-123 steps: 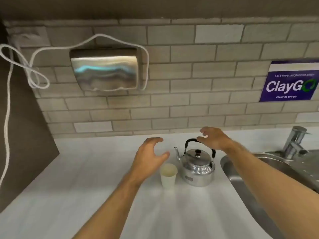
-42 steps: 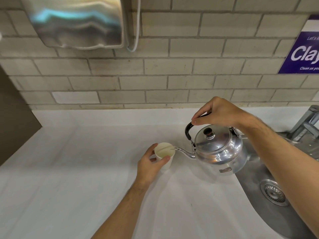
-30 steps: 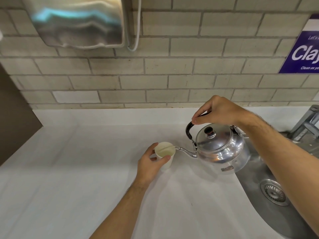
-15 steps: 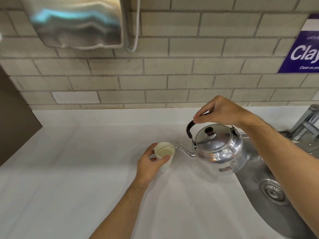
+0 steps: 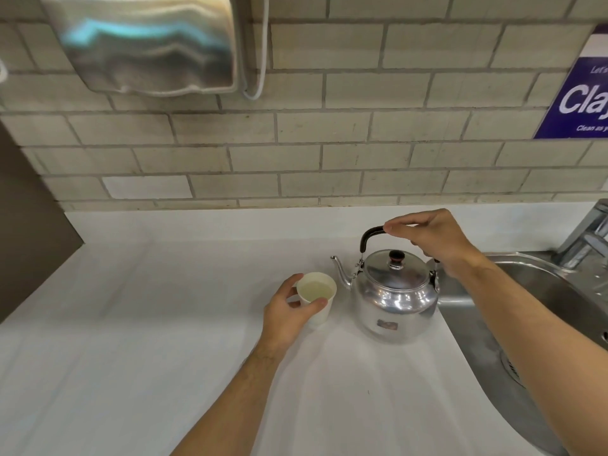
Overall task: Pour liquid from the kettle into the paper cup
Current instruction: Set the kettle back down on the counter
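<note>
A shiny metal kettle (image 5: pixel 394 297) with a black knob and black handle stands upright on the white counter (image 5: pixel 164 324), its spout pointing left. My right hand (image 5: pixel 434 240) grips the top of the handle. Just left of the spout stands a white paper cup (image 5: pixel 316 296) holding pale liquid. My left hand (image 5: pixel 289 312) wraps around the cup's left and front side with thumb and fingers.
A steel sink (image 5: pixel 539 311) with a tap (image 5: pixel 589 235) lies right of the kettle. A tiled wall (image 5: pixel 329 126) rises behind the counter, carrying a metal dispenser (image 5: pixel 148 44) at top left and a blue sign (image 5: pixel 579 100) at right. A dark panel (image 5: pixel 26 225) borders the left.
The kettle was tilted with its spout over the cup. It has swung back upright and now rests on the counter. My left hand still holds the cup.
</note>
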`<action>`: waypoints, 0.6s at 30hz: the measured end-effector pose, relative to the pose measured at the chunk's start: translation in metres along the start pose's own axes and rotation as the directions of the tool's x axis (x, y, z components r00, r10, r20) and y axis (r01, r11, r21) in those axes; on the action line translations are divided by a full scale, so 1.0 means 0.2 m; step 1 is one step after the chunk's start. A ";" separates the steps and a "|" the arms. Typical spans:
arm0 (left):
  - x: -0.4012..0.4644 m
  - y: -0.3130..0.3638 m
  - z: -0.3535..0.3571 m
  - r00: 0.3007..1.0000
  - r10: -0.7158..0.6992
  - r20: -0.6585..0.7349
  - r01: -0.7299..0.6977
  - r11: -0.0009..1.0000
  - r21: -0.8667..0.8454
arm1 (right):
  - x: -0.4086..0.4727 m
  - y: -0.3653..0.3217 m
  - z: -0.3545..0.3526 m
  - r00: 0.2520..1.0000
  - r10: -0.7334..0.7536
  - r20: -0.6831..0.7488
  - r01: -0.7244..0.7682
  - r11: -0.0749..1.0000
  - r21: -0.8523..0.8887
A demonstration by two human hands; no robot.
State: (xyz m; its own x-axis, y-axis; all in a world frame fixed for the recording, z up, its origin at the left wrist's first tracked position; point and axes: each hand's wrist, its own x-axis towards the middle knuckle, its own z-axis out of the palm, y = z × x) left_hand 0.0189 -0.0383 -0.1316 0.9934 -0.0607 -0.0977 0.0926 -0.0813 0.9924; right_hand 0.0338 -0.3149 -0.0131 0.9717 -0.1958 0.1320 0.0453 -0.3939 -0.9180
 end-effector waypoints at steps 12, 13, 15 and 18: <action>0.01 0.01 0.00 1.000 -0.013 0.003 0.013 1.000 0.008 | 0.05 0.14 0.23 0.960 0.080 -0.268 -0.038 0.987 0.159; 0.01 0.01 0.00 1.000 -0.013 0.003 0.013 1.000 0.006 | 0.05 0.14 0.24 0.957 0.079 -0.278 -0.037 0.987 0.153; 0.00 0.02 0.00 1.000 -0.013 0.012 0.013 1.000 0.015 | 0.05 0.15 0.26 0.953 0.081 -0.292 -0.042 0.990 0.138; 0.00 0.03 -0.01 1.000 -0.005 0.021 0.004 0.999 0.055 | 0.04 0.13 0.25 0.958 0.089 -0.273 -0.065 0.993 0.096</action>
State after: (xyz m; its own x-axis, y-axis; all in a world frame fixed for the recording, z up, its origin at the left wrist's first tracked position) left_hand 0.0193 -0.0367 -0.1248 0.9912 -0.0807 -0.1046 0.0930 -0.1357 0.9864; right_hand 0.0543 -0.2820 -0.0540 0.8716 -0.4677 0.1467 0.0042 -0.2921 -0.9564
